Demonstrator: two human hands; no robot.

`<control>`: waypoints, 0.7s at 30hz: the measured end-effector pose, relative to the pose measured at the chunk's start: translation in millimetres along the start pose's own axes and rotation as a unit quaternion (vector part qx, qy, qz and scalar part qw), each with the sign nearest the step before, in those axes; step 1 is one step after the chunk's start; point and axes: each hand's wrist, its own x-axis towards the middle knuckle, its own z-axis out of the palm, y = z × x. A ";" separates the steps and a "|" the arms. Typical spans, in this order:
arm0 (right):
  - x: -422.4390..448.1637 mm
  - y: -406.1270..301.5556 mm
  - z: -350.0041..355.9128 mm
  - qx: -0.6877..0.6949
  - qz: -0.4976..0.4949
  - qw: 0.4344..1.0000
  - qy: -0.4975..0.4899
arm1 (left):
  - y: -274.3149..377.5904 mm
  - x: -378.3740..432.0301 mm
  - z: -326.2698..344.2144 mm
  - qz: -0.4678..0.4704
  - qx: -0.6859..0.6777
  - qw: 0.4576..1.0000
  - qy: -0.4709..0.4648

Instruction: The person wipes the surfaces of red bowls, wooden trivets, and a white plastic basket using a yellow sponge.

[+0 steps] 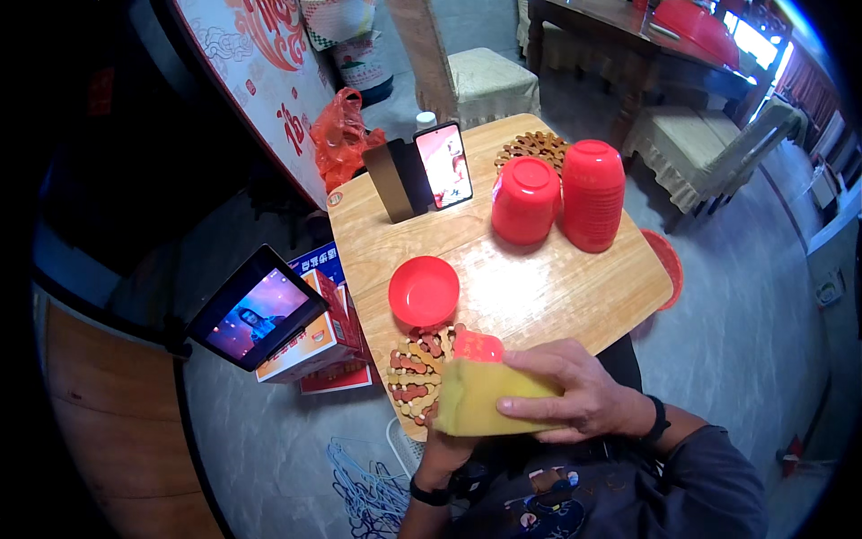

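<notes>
My right hand [576, 391] grips a folded yellow cloth [495, 397], thumb and fingers spread along its face. Behind the cloth's upper edge shows a piece of a red object [477, 346] bearing gold writing; the rest of it is covered. My left hand [450, 450] is beneath the cloth, its fingers hidden, so what they grasp cannot be seen. A red plastic bowl [424, 292] sits upright just beyond, beside a wooden trivet [414, 377]. Two stacks of upside-down red bowls, a shorter stack [525, 202] and a taller stack [592, 195], stand at the table's far right.
The small wooden table [377, 242] also carries a propped phone [444, 165] and a second trivet [539, 148]. Left of it, a tablet [259, 310] leans on cardboard boxes [303, 357]. Blue hangers [367, 485] lie below. A covered chair [495, 77] stands behind.
</notes>
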 end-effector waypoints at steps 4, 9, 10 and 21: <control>0.9 25.5 -2.7 -0.054 0.129 0.987 0.073 | 0.6 -0.6 -4.8 -0.008 -0.047 0.997 -0.068; 2.7 9.0 -0.1 0.025 0.040 0.997 0.068 | -12.2 2.7 -9.4 -0.061 -0.131 0.989 -0.028; 1.4 8.5 6.0 0.042 -0.014 0.998 0.049 | -11.4 1.8 -8.8 -0.065 -0.134 0.989 -0.007; -2.4 19.5 2.0 0.057 0.062 0.989 0.121 | 2.4 7.7 -17.0 -0.118 -0.232 0.965 -0.046</control>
